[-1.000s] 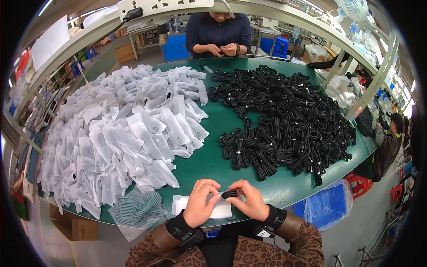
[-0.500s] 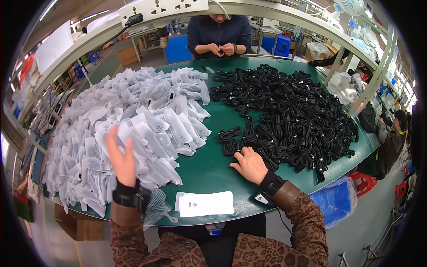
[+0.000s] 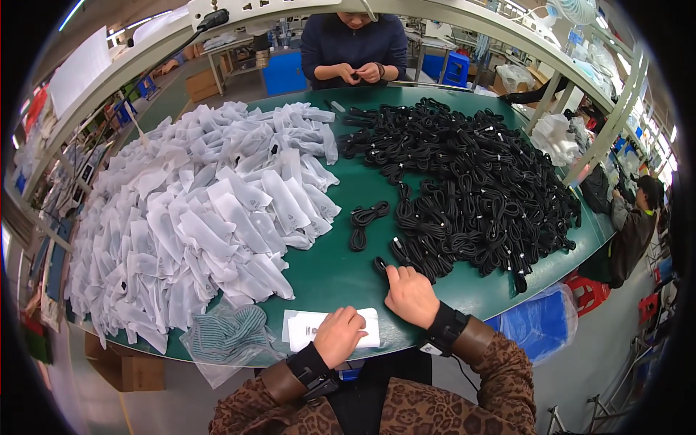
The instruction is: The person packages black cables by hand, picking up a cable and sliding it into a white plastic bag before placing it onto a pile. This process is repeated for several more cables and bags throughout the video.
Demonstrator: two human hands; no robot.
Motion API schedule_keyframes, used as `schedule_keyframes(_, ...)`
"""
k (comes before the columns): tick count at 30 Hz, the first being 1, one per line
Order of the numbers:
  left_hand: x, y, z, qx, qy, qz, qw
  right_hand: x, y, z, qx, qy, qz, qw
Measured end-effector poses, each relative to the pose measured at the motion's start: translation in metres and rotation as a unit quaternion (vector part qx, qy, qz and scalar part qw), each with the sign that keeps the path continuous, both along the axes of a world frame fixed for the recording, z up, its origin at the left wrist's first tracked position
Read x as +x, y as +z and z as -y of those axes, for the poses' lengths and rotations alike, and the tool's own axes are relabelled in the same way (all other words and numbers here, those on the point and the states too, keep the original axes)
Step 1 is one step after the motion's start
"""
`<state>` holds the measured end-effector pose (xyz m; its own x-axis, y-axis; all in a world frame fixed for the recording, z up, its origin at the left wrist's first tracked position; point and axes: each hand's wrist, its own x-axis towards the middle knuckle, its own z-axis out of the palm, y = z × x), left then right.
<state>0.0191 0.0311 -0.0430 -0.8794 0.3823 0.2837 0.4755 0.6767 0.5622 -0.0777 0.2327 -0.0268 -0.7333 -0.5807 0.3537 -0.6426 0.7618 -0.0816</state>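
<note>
A small stack of flat white bags (image 3: 370, 326) lies at the near edge of the green table. My left hand (image 3: 338, 338) rests on it, fingers curled together at the top bag; the fingertips are partly hidden. My right hand (image 3: 412, 296) is just to the right, closed on a coiled black cable (image 3: 380, 265) whose end shows past the fingers. Beyond it spreads a large heap of coiled black cables (image 3: 471, 181). Two loose coils (image 3: 368, 217) lie apart at its left side. A big pile of filled white bags (image 3: 210, 203) covers the left of the table.
A clear bag with striped cloth (image 3: 230, 333) hangs over the near edge. Across the table (image 3: 319, 279), a person (image 3: 354, 54) handles something small and dark. A metal frame (image 3: 507, 32) crosses above. Below right is a blue plastic-lined bin (image 3: 540, 326); below left, a cardboard box (image 3: 130, 362).
My left hand has come down from over the white pile onto the flat bags. My right hand has drawn a coiled cable away from the heap, toward me.
</note>
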Motion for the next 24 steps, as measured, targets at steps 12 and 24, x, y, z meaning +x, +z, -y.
schedule_keyframes(12, 0.006, 0.005, -0.007, 0.008, 0.024, -0.037, 0.999, 0.048, 0.001, -0.03, -0.139, 0.001, 0.165, 0.976)
schedule_keyframes(24, 0.003, -0.006, -0.007, 0.069, 0.084, 0.015, 0.994, 0.063, 0.005, -0.033, -0.289, 0.023, 0.208, 0.934)
